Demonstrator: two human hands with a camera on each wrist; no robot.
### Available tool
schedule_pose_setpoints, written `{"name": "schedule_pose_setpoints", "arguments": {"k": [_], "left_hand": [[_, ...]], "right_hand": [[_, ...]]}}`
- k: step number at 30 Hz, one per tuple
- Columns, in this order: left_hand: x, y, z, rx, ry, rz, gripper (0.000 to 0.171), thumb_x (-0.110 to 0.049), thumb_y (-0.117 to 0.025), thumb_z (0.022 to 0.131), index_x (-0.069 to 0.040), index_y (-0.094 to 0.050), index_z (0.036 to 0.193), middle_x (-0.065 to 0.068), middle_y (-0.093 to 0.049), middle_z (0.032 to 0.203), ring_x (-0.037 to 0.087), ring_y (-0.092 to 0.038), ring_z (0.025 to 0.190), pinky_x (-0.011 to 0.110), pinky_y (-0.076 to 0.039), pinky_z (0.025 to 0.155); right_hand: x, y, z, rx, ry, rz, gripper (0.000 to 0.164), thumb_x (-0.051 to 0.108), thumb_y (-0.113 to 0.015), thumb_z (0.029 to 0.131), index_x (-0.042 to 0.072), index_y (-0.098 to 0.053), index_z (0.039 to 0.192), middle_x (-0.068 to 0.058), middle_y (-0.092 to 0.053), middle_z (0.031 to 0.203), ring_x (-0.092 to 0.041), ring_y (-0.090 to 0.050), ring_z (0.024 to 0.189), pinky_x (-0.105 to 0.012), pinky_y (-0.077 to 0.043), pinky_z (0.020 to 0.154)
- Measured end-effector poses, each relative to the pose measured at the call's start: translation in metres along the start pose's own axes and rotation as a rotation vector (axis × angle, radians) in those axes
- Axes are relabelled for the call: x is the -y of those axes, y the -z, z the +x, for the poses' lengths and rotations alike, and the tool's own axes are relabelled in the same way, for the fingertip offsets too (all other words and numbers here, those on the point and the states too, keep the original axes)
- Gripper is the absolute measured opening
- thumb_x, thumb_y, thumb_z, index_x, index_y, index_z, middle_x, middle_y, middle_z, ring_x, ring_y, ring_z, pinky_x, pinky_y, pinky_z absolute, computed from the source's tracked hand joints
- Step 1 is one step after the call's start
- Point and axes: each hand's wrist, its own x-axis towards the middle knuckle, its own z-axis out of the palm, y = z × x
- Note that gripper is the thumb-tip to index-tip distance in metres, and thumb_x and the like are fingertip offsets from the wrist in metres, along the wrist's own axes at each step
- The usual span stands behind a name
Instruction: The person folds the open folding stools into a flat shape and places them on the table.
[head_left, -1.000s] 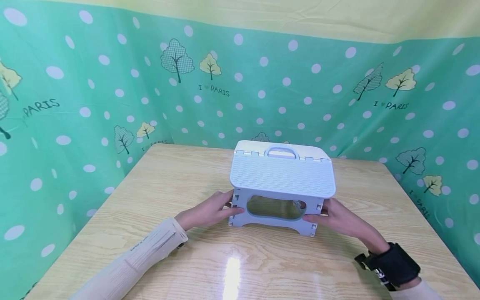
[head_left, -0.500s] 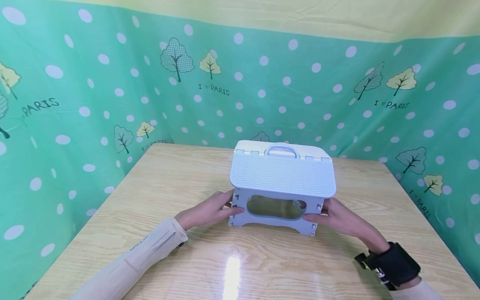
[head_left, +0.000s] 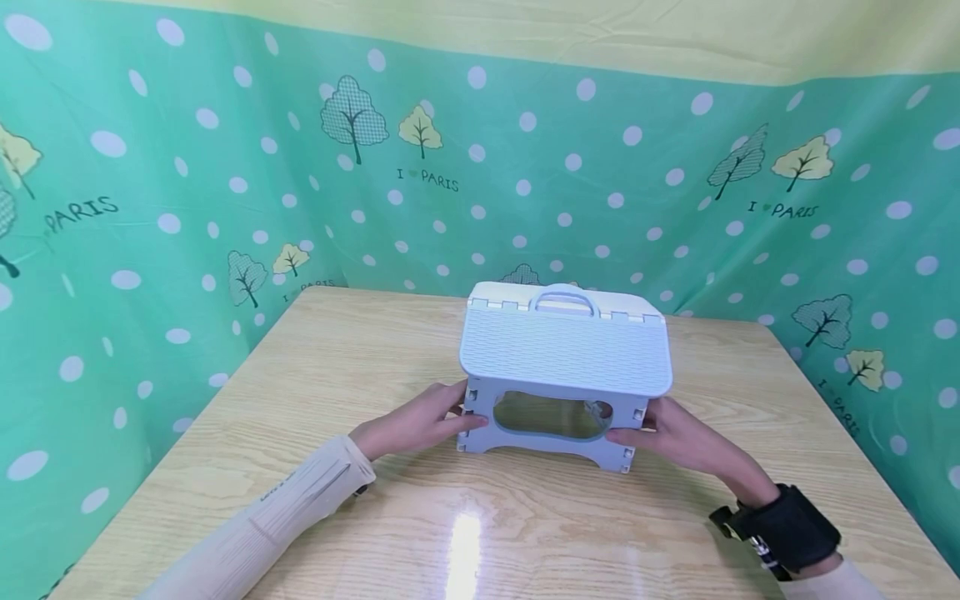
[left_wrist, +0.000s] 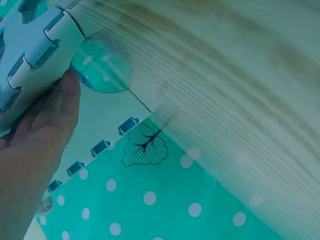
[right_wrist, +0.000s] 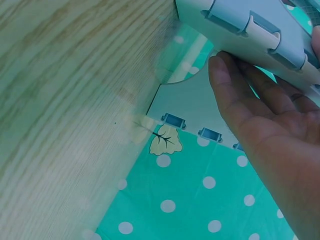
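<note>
Near edge first: black wrist strap [head_left: 789, 527] on the right forearm, toward the bench's near right corner; glare patch on the wood around the middle of the near side.

Folding step stool [head_left: 566, 350] stands on the bench [head_left: 337, 358], right of centre, nearer the far edge, front turned slightly off parallel to it.

Left hand [head_left: 420, 419]: thumb on the front leg panel [head_left: 555, 444], fingers [left_wrist: 70, 92] round the corner against the side panel [left_wrist: 100, 117]. Right hand [head_left: 686, 437] mirrors it, thumb at the low right of the oval cutout. Both are closed to about the corner's thickness, so I'd call it a two-sided pinch. Some fingertips hidden.

Side panels look bent inward at the fingers, can't tell how far. Top looks slightly peaked along the seam under the carry handle [head_left: 562, 288]; angle makes that uncertain.

My read: step in hand is working the stool by its sides. To do it well: equal effort left and right, same height, or the frame racks. Feet flat on the bench. Fingertips out of the fold and hinge gaps, pinch risk there.

Beyond the far edge: green dotted curtain [head_left: 480, 225], well clear of the hands.
</note>
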Motion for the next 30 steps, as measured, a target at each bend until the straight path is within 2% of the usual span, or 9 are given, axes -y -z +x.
{"name": "schedule_pose_setpoints", "arguments": {"k": [6, 13, 23, 27, 30], "left_hand": [[0.0003, -0.0003, -0.0003, 0.003, -0.001, -0.012, 0.056, -0.04, -0.053, 0.103, -0.021, -0.033, 0.152, 0.001, -0.068, 0.126, 0.007, -0.066, 0.107, 0.024, -0.054, 0.089], [0.0003, -0.0008, 0.0006, 0.018, -0.002, -0.033, 0.057, -0.039, -0.052, 0.104, -0.02, -0.032, 0.153, 0.008, -0.065, 0.13, 0.009, -0.065, 0.11, 0.025, -0.054, 0.091], [0.0012, -0.0013, 0.0003, 0.017, -0.001, -0.026, 0.054, -0.038, -0.052, 0.104, -0.019, -0.034, 0.152, 0.001, -0.067, 0.127, 0.007, -0.065, 0.11, 0.024, -0.054, 0.09], [0.0015, -0.0013, 0.0007, 0.021, -0.01, -0.03, 0.055, -0.037, -0.052, 0.104, -0.018, -0.033, 0.152, 0.006, -0.066, 0.13, 0.008, -0.065, 0.111, 0.025, -0.054, 0.091], [0.0013, -0.0012, 0.0011, 0.026, -0.013, -0.035, 0.055, -0.036, -0.052, 0.104, -0.017, -0.033, 0.153, 0.01, -0.065, 0.131, 0.01, -0.065, 0.112, 0.025, -0.053, 0.092]], "right_hand": [[0.0, 0.0002, 0.0004, -0.003, 0.007, -0.019, 0.079, 0.014, -0.071, 0.093, 0.021, -0.023, 0.155, -0.02, -0.044, 0.143, -0.041, -0.051, 0.121, -0.036, -0.058, 0.081], [0.0002, 0.0001, 0.0007, -0.005, 0.009, -0.029, 0.077, 0.014, -0.072, 0.093, 0.017, -0.025, 0.154, -0.019, -0.044, 0.143, -0.039, -0.052, 0.12, -0.035, -0.058, 0.081], [-0.0001, -0.0001, 0.0013, -0.001, 0.027, -0.03, 0.076, 0.012, -0.072, 0.093, 0.016, -0.026, 0.154, -0.018, -0.044, 0.143, -0.037, -0.051, 0.119, -0.035, -0.057, 0.08], [-0.0007, 0.0, 0.0014, 0.0, 0.036, -0.04, 0.075, 0.011, -0.072, 0.093, 0.015, -0.027, 0.153, -0.017, -0.045, 0.141, -0.033, -0.052, 0.117, -0.034, -0.057, 0.08], [-0.001, 0.0001, 0.0013, 0.001, 0.032, -0.03, 0.077, 0.011, -0.071, 0.093, 0.015, -0.025, 0.154, -0.018, -0.044, 0.143, -0.035, -0.051, 0.12, -0.034, -0.057, 0.082]]}}
